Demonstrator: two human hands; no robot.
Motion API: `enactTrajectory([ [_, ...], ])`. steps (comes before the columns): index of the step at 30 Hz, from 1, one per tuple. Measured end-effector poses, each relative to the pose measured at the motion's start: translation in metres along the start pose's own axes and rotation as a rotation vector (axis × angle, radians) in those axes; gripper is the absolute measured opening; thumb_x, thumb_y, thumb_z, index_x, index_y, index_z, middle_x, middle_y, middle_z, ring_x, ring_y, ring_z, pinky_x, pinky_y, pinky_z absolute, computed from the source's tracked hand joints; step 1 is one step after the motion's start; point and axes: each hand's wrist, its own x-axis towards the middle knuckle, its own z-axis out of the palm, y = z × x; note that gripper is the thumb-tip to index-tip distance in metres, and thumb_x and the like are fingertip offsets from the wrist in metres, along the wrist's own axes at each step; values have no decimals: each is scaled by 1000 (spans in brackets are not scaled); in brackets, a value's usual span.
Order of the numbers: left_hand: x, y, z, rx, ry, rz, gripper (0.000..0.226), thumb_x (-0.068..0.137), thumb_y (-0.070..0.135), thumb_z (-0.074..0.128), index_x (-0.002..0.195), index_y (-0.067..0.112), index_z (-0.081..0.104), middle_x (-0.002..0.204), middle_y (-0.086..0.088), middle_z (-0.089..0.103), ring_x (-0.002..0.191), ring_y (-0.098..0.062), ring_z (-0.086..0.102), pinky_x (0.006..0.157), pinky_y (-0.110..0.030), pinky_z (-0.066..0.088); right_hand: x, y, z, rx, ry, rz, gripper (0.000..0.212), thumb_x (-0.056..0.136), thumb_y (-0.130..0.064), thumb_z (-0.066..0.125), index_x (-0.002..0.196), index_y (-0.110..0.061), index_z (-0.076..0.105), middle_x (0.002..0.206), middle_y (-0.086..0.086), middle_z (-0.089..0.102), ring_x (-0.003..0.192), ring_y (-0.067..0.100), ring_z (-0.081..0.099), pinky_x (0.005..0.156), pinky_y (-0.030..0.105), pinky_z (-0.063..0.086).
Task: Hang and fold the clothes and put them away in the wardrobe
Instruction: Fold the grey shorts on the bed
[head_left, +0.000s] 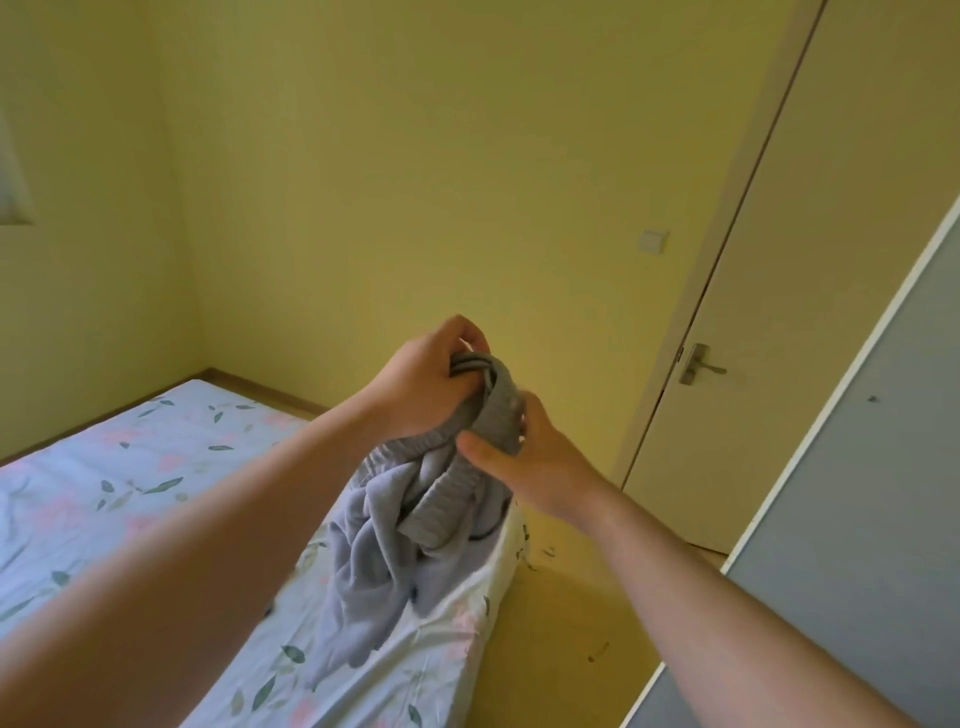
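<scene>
two hands (426, 384), one grey garment (384, 551), one bed (156, 467)

garment (374, 540): grey | bedsheet (156, 467): pale blue, pink-and-green leaf print | wall (415, 156): yellow | door (831, 260): cream

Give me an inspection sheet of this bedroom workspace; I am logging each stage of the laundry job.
Surface: bed with floral sheet, mostly bare.
Job's things: grey garment, bunched, upper part lifted, lower part trailing on the bed.
Clutter: small dark bits on the floor.
Grippers: left hand and right hand both grip the garment's top.
Cables: nothing seen.
Surroundings: yellow walls, closed door, light switch, grey panel at right.
</scene>
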Motion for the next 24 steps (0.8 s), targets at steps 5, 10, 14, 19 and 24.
enactTrajectory([
  [5, -3, -10, -12, 57, 63, -82, 26, 87, 18, 69, 98, 24, 46, 86, 5, 63, 69, -8, 52, 55, -24, 36, 0, -4, 25, -22, 196, -132, 81, 85, -51, 66, 152, -35, 24, 138, -20, 48, 123, 11, 55, 92, 31, 54],
  [10, -10, -20, -14, 90, 65, -110, 27, 86, 19, 69, 93, 28, 44, 85, 4, 61, 68, -11, 50, 55, -27, 34, 8, -14, 35, -161, 192, -287, 40, 93, -49, 61, 127, -34, 44, 103, -10, 62, 89, 13, 64, 64, 27, 49],
  [14, -16, -34, -15, 79, 84, -127, 24, 88, 20, 70, 97, 23, 49, 96, 6, 61, 83, -15, 55, 69, -31, 46, 20, -4, 35, -67, 191, -104, 13, 102, -32, 50, 107, -31, 63, 93, -7, 70, 86, 20, 67, 66, 30, 52],
  [19, -26, -45, -17, 43, -43, 2, 33, 89, 11, 73, 81, 37, 54, 87, 16, 62, 77, 9, 56, 67, -11, 39, 34, -2, 6, -73, 386, 3, 11, 105, -25, 45, 99, -33, 43, 76, 1, 62, 59, 15, 60, 42, 22, 38],
  [24, -34, -52, -13, 33, -227, 78, 34, 84, 14, 79, 108, 36, 70, 110, 16, 65, 100, -3, 61, 89, -18, 46, 39, -11, -21, -517, 193, -345, 31, 91, 0, 44, 84, -30, 47, 79, -5, 53, 68, 15, 53, 60, 34, 44],
])
